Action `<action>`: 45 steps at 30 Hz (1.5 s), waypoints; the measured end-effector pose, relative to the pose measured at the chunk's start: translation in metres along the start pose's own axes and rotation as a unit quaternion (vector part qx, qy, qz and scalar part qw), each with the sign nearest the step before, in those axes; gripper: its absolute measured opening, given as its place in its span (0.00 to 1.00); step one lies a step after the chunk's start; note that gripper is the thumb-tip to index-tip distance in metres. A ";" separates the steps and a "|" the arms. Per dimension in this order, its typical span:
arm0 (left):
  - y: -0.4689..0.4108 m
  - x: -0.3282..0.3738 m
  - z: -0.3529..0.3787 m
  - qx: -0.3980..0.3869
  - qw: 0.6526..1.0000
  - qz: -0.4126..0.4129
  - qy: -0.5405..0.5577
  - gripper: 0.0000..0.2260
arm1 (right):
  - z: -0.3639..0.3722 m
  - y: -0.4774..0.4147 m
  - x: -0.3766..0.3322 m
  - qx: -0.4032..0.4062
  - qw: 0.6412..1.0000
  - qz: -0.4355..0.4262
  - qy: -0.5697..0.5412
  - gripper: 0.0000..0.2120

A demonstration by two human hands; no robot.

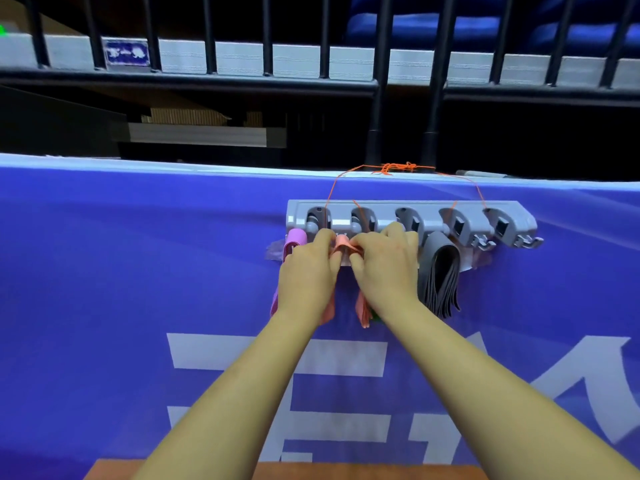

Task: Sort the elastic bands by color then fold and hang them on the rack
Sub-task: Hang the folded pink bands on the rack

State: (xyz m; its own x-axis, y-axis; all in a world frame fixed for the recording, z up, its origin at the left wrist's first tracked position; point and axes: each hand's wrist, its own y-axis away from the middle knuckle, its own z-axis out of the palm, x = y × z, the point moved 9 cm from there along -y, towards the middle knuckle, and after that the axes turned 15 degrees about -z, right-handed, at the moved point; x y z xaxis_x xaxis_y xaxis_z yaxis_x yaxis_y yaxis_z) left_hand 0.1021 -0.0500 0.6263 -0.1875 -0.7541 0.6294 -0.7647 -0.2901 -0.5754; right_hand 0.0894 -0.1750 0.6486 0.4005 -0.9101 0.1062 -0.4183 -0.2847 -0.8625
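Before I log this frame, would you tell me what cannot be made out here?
Head view only:
- The hook under the orange bands: covered by the left hand and right hand.
- A green item: mostly behind the right wrist.
- The purple bands: lower part hidden by the left hand.

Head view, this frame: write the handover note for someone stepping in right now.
Left hand and right hand both pinch the folded orange bands at a hook of the grey rack. Pink bands hang at its left end, dark grey bands to the right. A bit of green shows under the right wrist. Left: seat the orange set; two right hooks are empty.
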 end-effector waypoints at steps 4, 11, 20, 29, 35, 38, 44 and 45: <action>0.001 -0.007 0.005 -0.027 0.987 -0.004 0.158 0.10 | -0.010 0.001 -0.001 0.068 0.997 0.016 -0.043 0.08; 0.003 -0.011 0.007 0.021 0.986 0.006 0.166 0.11 | 0.001 0.011 -0.002 0.062 0.997 -0.030 -0.025 0.04; 0.007 0.012 -0.015 0.127 0.984 0.100 0.073 0.14 | 0.006 -0.002 0.005 0.083 0.996 -0.022 0.025 0.05; 0.002 -0.021 0.009 0.009 0.985 -0.014 0.174 0.09 | 0.011 0.010 0.005 0.056 0.998 -0.017 -0.020 0.06; 0.004 -0.025 0.009 0.007 0.964 -0.045 0.263 0.09 | 0.016 0.015 0.006 0.028 0.999 -0.020 -0.031 0.09; 0.004 -0.024 0.012 0.007 0.969 -0.045 0.242 0.09 | 0.020 0.014 0.002 0.000 1.000 -0.023 -0.007 0.10; 0.017 -0.025 0.004 0.022 0.986 -0.017 0.165 0.08 | 0.019 0.020 0.003 -0.044 0.998 -0.036 0.009 0.12; 0.020 -0.024 0.001 0.025 0.986 -0.015 0.164 0.09 | 0.016 0.023 0.003 -0.037 0.998 -0.040 0.003 0.11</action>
State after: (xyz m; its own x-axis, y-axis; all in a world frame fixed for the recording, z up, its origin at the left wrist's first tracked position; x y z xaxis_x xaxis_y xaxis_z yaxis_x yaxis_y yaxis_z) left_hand 0.0917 -0.0380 0.5993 -0.3606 -0.5157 0.7772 -0.7430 -0.3448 -0.5736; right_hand 0.0944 -0.1797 0.6211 0.4301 -0.8853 0.1766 -0.4447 -0.3780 -0.8120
